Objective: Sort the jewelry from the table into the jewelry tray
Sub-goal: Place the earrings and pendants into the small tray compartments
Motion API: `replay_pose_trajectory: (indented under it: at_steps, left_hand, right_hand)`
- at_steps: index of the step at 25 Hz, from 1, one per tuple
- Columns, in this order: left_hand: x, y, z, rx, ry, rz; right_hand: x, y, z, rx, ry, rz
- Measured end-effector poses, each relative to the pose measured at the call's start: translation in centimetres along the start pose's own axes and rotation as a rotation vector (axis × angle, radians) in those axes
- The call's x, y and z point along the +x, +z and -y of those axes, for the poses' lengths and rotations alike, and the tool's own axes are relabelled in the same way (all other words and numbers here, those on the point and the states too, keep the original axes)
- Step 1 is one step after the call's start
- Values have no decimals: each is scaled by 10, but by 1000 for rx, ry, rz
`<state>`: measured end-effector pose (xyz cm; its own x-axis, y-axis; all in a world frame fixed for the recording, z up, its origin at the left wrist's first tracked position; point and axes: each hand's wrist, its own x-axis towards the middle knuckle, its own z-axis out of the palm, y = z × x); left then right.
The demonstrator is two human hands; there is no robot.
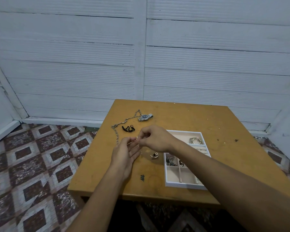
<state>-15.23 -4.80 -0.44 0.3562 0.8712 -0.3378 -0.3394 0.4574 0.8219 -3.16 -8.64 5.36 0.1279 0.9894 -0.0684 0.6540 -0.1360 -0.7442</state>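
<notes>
Gold glints right at the centre: a thin gold piece (pixel 135 141), too fine to name for certain, sits between the two hands just above the counter (pixel 182 114). The right hand (pixel 155 139) reaches in from the tray side, its fingers curled and pinching the piece at the top. The left hand (pixel 126 153) is just beneath and beside it, palm turned up, fingers nearly straight, and the strand lies across its fingertips. The two hands are close together, almost touching.

Just right of them sits the white jewelry tray (pixel 182 185), with the right forearm crossing over it. A bundle of silver bangles (pixel 194 140) lies in its far compartment, rings (pixel 202 149) in the slot behind the arm, and dark chain pieces (pixel 170 161) in a small middle compartment.

Out on the wood beyond the hands, a silver chain (pixel 122 124) snakes up towards a wristwatch (pixel 145 117), with a small black cord (pixel 128 128) between chain and hands. A little cluster of small pieces (pixel 155 155) lies just below the right hand, near the tray's edge.
</notes>
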Motion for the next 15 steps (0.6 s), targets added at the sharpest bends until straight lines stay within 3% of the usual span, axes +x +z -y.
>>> replay_pose_trajectory:
  at_steps: [7, 15]
  left_hand:
    - [-2, 4, 7, -159, -160, 120]
    - [-8, 5, 9, -90, -257, 205]
  right_hand:
    - [6, -9, 4, -111, 16, 25]
    - [5, -19, -9, -236, 28, -27]
